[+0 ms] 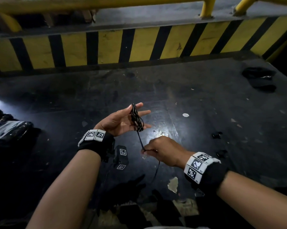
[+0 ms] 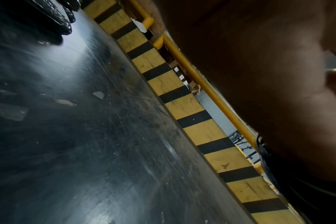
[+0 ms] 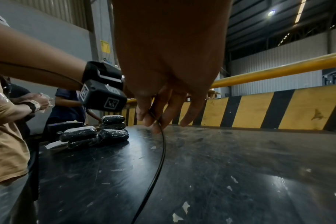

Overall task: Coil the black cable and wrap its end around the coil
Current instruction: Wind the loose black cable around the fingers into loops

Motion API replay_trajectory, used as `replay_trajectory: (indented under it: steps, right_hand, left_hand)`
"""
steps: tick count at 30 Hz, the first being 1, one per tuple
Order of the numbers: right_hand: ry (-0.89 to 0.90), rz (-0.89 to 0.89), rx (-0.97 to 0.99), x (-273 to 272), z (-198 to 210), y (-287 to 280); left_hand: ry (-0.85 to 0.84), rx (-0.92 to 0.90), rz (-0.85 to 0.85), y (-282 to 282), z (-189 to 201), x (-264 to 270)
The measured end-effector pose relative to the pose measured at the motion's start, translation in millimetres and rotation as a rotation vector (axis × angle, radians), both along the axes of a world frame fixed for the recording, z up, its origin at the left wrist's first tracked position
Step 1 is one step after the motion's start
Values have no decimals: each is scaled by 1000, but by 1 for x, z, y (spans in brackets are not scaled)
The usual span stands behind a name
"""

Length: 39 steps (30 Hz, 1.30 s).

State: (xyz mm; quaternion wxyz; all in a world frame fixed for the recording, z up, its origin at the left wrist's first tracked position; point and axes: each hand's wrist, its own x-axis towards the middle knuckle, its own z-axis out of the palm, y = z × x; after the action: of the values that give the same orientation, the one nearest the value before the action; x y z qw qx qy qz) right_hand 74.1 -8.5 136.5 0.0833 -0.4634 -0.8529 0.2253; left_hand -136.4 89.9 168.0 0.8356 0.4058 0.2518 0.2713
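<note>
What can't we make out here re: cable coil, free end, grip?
- Free end of the black cable: runs off the bottom edge in the right wrist view, lost in shadow in the head view.
- Loop count of the coil: strands too small and overlapping.
- Left hand fingers: left wrist view shows only palm, blurred.
- Right hand pinch: knuckles hide it in head view.

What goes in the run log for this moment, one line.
left hand: open, coil looped over fingers | right hand: pinching black cable tail | end wrap: not yet done
</note>
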Motion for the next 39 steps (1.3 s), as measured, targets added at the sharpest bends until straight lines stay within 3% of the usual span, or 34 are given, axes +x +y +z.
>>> replay_trajectory:
  steps: [5,13,20,25,33,39]
  right_hand:
    - [-163,18,195,9,24,2]
    - [-399,109,283,7,56,12]
    - [-406,66,403,8,88,22]
    - [-380,67,412,6,106,35]
    - [-383,91,380,1,113,47]
    - [-275,48,342,1,107,57]
  left_hand:
    - [114,-48,26,-2,-18,-2]
    - [269,-78,61,-18,-28,12]
    - [338,-82,-23,-36,-45,7]
    - [230,-109,-157,-51,-36,10]
    - [182,-165,-167,-66,-29,-2]
    - [98,-133,-254,-74,-19,-6]
